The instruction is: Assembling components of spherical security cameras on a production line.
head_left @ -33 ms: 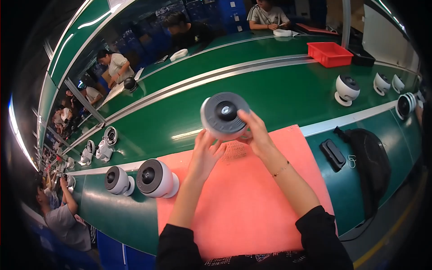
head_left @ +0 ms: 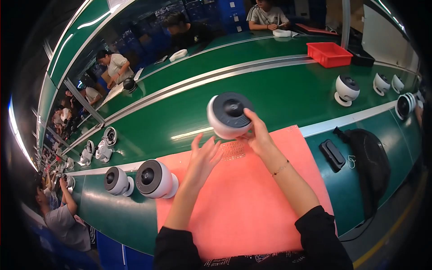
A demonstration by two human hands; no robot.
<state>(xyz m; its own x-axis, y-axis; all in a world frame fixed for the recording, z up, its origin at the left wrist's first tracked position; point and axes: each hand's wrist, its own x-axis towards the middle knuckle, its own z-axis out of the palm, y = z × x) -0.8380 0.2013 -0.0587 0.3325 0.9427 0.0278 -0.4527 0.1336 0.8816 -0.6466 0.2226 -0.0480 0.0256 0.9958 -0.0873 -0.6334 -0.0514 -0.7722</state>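
Observation:
My right hand is closed on the rim and underside of a white ball-shaped device, held up over the far edge of the pink mat. The device has a dark grey ringed face with a glossy black dome at its centre, and it tilts up towards me. Just to the left and below it, my left hand is open, fingers apart, touching nothing. Two similar devices lie to the left of my left forearm: a larger-looking one partly on the mat and another beside it.
Under my arms lies a pink mat on the green bench. A green conveyor runs beyond, bearing more white devices and a red bin. At right are a black case and a black bag. Co-workers sit opposite and left.
The device has shifted slightly right and its face has turned. My left hand, earlier at its lower left side, has come away with the fingers opened. My right hand keeps its hold.

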